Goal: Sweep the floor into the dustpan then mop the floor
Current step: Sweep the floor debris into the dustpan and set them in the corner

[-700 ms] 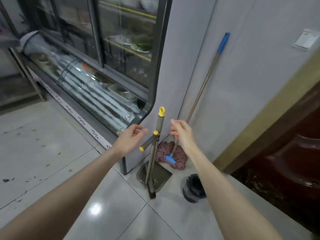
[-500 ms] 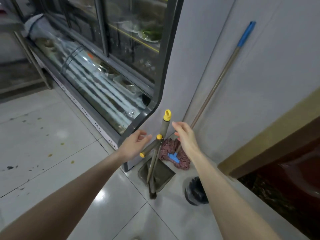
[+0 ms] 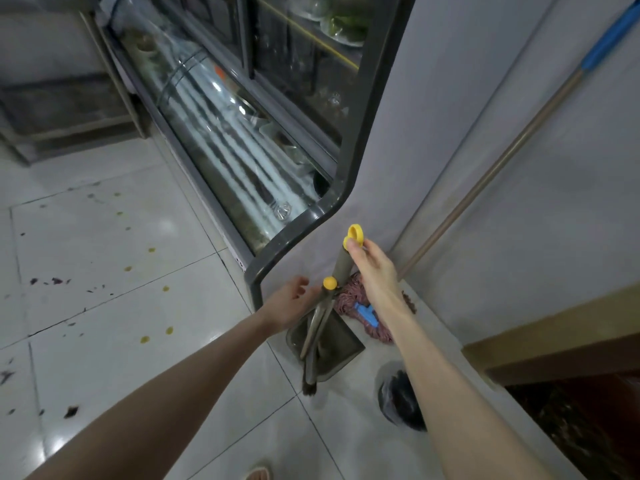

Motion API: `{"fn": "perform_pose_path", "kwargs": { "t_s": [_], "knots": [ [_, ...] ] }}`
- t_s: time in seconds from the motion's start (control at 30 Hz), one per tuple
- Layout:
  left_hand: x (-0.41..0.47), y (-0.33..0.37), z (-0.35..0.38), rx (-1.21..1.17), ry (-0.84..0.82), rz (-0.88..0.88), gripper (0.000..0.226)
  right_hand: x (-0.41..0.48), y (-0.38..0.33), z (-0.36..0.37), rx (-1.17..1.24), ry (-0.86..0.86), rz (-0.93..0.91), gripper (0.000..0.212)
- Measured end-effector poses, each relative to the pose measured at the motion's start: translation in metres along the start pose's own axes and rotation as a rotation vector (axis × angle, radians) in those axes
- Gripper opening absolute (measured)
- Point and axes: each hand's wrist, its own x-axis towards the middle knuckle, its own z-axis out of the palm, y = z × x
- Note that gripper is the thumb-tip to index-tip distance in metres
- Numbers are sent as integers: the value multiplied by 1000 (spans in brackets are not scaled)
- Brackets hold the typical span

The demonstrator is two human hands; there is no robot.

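A broom and a grey dustpan (image 3: 341, 351) stand together in the corner beside the display case. The broom's tall grey handle ends in a yellow loop (image 3: 354, 234), and its dark bristles (image 3: 310, 389) touch the floor. My right hand (image 3: 375, 271) pinches that handle just below the loop. The dustpan's shorter handle has a yellow cap (image 3: 329, 282). My left hand (image 3: 289, 304) is right beside it with relaxed fingers; whether they touch is unclear. A mop with a reddish head (image 3: 348, 299) and a blue-gripped pole (image 3: 485, 183) leans on the wall behind.
A glass-fronted display case (image 3: 242, 150) runs along the left. A small black bin (image 3: 403, 401) sits on the floor by the wall. Dark scraps (image 3: 52, 281) and yellow spots (image 3: 151, 250) dot the white tiles. A wooden door frame (image 3: 554, 327) is at the right.
My right hand has closed on the top of the tall handle. My left hand has dropped lower, beside the shorter handle. The view has moved closer to the corner.
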Motion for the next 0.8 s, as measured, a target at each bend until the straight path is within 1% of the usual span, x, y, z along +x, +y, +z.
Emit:
{"fn": "perform_pose_path", "kwargs": {
  "t_s": [0.17,0.27,0.4,0.53,0.7,0.8],
  "knots": [
    [17,-6,13,-12,8,-46,49,12,8,-5,5,-60,-38,26],
    [19,-7,16,-36,16,-55,47,9,9,-6,28,-106,-37,21],
    [14,-8,22,-72,32,-28,44,4,7,-8,19,-130,-39,23],
    [4,-14,29,-106,66,-11,43,-5,7,-7,20,-152,-15,33],
    [-9,-21,35,-15,150,-18,43,-16,3,-4,35,-166,28,41],
    [-18,-25,36,46,203,-35,43,-24,0,-3,46,-178,30,38]
  ]
}}
